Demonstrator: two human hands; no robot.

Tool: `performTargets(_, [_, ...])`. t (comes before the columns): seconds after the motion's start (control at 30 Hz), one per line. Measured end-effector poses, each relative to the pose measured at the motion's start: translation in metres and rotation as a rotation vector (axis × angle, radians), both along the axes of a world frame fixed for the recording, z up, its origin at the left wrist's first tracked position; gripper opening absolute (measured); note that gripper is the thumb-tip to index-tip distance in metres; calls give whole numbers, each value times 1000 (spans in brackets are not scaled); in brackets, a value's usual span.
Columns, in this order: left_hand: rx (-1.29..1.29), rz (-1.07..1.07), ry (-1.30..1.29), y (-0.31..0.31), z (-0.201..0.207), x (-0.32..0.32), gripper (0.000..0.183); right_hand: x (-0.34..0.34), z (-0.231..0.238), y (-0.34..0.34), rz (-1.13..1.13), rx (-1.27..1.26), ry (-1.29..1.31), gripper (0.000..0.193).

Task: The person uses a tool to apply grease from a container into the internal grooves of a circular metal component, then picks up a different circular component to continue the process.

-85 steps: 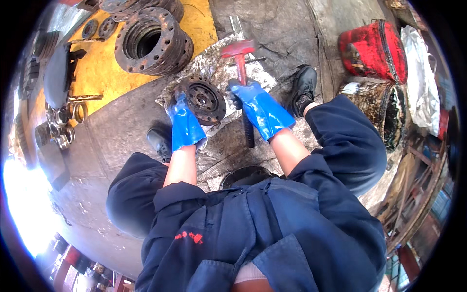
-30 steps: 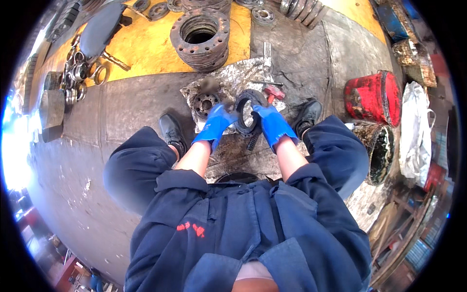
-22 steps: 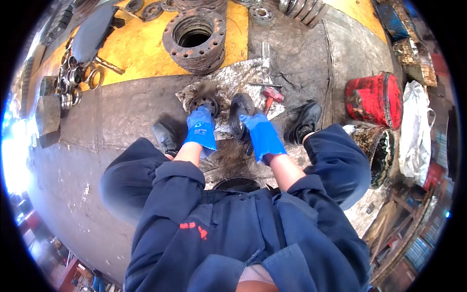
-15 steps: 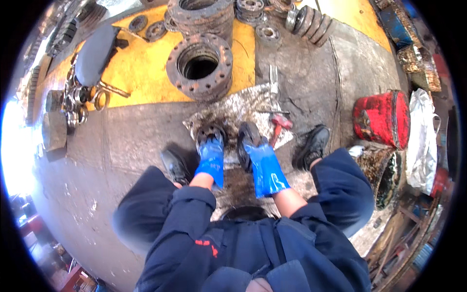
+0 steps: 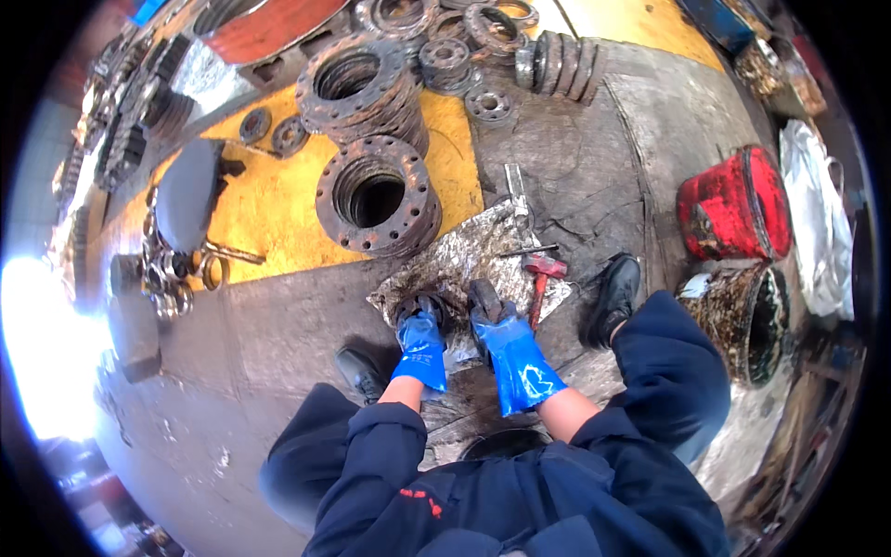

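I wear blue gloves, blackened with grease toward the fingers. My left hand [image 5: 422, 330] is closed on a dark round metal part [image 5: 406, 308] low over a grimy sheet [image 5: 436, 269]. Beside it, my right hand [image 5: 498, 327] is closed around the edge of a dark metal ring [image 5: 480, 299], tilted up on its side. Grease and gloves hide most of the fingertips. Just right of that hand lies a red-handled hammer [image 5: 540, 283] with a red head. A thin dark rod [image 5: 529, 250] rests on the sheet beyond it, with a pale metal bar [image 5: 516, 189] farther off.
Rusty flanged rings [image 5: 379, 200] stand stacked ahead of me, with a second stack [image 5: 351, 88] behind. A dark grey seat-like pad [image 5: 189, 197] is at left, near shiny metal rings [image 5: 213, 272]. To the right are a red bucket [image 5: 729, 206] and a grimy open drum [image 5: 733, 320].
The whole view has shifted, so the scene sits lower in the picture. Both hands stay over the sheet, slightly closer together; the ring in my right hand shows less of its face.
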State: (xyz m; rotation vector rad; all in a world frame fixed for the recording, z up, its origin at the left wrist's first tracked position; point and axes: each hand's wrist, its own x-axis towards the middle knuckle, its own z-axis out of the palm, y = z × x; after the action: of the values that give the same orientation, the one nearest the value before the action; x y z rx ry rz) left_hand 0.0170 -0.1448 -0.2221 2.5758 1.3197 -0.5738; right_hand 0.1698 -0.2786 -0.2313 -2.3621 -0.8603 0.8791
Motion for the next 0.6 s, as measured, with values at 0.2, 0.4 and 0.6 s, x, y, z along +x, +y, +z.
performTargets(0.2, [-461, 207, -249, 45, 55, 5, 68, 8, 77, 35, -63, -146, 136, 73])
performTargets(0.4, [-1101, 773, -798, 30, 198, 24, 39, 15, 109, 33, -89, -251, 273, 75])
performTargets(0.6, [-616, 499, -1168, 54, 342, 58, 50, 12, 104, 19, 29, -134, 210, 69])
